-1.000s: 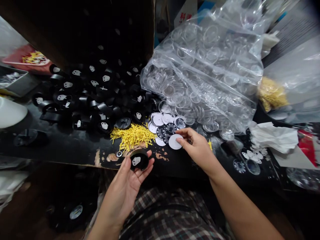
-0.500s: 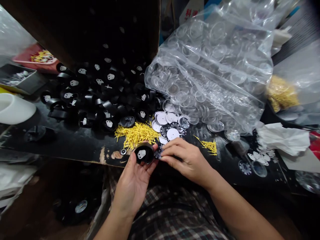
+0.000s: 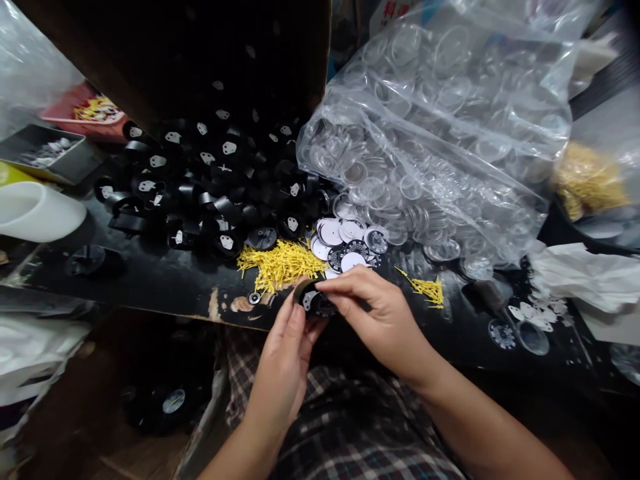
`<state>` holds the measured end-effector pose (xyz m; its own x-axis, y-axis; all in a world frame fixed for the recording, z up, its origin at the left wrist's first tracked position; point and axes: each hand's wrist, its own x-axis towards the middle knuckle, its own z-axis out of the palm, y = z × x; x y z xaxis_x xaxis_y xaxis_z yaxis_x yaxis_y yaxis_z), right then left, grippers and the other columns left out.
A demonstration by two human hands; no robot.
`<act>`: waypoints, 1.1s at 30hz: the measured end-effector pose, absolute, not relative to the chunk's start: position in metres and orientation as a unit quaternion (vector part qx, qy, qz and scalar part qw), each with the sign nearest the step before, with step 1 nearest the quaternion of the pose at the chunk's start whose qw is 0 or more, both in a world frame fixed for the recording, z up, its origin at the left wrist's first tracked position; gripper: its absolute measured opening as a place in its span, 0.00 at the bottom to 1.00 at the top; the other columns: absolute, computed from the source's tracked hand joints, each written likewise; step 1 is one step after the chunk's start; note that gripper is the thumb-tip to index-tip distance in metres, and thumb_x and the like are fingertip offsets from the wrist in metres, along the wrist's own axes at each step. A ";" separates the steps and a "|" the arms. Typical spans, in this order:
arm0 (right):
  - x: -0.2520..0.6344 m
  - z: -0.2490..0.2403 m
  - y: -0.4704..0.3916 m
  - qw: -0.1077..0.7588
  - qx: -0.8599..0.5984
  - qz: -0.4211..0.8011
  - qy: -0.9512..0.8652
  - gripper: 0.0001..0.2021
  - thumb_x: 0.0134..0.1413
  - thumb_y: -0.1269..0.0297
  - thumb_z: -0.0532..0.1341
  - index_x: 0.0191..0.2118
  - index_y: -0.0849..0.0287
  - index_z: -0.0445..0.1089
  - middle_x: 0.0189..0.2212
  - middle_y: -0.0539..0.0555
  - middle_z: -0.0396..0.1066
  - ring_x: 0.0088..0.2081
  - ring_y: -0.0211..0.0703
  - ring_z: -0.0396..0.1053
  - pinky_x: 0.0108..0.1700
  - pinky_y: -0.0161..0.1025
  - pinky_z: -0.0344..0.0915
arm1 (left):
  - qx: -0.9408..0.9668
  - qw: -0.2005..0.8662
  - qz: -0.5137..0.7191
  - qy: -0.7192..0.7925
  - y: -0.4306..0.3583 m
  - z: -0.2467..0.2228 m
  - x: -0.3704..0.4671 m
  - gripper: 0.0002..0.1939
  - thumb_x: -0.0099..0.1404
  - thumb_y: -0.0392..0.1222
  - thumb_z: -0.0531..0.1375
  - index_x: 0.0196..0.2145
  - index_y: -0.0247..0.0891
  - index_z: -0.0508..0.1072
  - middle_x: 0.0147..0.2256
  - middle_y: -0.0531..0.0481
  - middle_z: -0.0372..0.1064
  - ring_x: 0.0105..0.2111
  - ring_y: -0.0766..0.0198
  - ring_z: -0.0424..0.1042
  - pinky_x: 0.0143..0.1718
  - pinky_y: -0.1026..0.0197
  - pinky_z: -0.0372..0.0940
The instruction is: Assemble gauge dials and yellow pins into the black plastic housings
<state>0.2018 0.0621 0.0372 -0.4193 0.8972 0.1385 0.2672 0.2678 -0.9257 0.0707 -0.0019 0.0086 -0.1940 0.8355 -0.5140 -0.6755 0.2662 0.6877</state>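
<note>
My left hand (image 3: 285, 350) is closed around a round black gauge housing (image 3: 301, 291), tilted toward the right, with a white plate inside it. Between the thumb and fingers of my right hand (image 3: 383, 320) is a black dial disc with white markings (image 3: 325, 307), at the housing's open mouth. How far the disc sits inside is hidden by the fingers. Just beyond my hands lie a heap of yellow pointers (image 3: 283, 263) and a pile of dial discs (image 3: 353, 248), some showing white backs. A small black-and-white ring (image 3: 255, 298) rests near the table edge.
Many black housings (image 3: 220, 200) crowd the left back, before a dark box. A plastic bag of clear lenses (image 3: 425, 147) fills the right back. Further right are loose yellow pointers (image 3: 427, 291), small white plates (image 3: 535, 313) and crumpled tissue (image 3: 580, 273). A white cup (image 3: 45, 212) lies left.
My right hand has brought the dial disc from beside the housing to its mouth. My left hand has turned the housing toward the right hand. The whole view has shifted slightly.
</note>
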 end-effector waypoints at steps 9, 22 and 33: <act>0.196 0.041 0.066 0.282 -0.460 0.420 -0.730 0.03 0.57 0.73 0.59 0.35 0.59 0.65 0.33 0.49 0.65 0.34 0.34 0.64 0.36 0.32 0.61 | 0.202 0.634 0.541 0.514 -0.009 -0.005 0.066 0.15 0.66 0.46 0.59 0.51 0.55 0.72 0.58 0.58 0.63 0.59 0.57 0.60 0.55 0.61 0.63; 0.206 0.032 0.061 0.198 -0.429 0.464 -0.749 0.09 0.58 0.71 0.57 0.44 0.55 0.68 0.36 0.47 0.70 0.35 0.34 0.66 0.38 0.34 0.61 | 0.255 0.615 0.501 0.552 -0.016 -0.005 0.048 0.15 0.63 0.43 0.62 0.49 0.45 0.73 0.49 0.51 0.72 0.52 0.57 0.68 0.56 0.58 0.61; 0.169 0.015 0.085 0.043 -0.460 0.074 -0.884 0.07 0.58 0.67 0.55 0.32 0.62 0.69 0.32 0.55 0.71 0.36 0.50 0.65 0.39 0.46 0.51 | 0.081 0.574 0.643 0.501 -0.007 0.005 0.050 0.17 0.63 0.40 0.61 0.50 0.40 0.72 0.49 0.45 0.72 0.53 0.54 0.67 0.58 0.49 0.59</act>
<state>0.1685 0.0854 0.0152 -0.5732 0.8194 0.0074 0.8068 0.5659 -0.1701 0.0498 -0.0075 0.0049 -0.3280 0.8190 -0.4708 -0.6567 0.1606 0.7368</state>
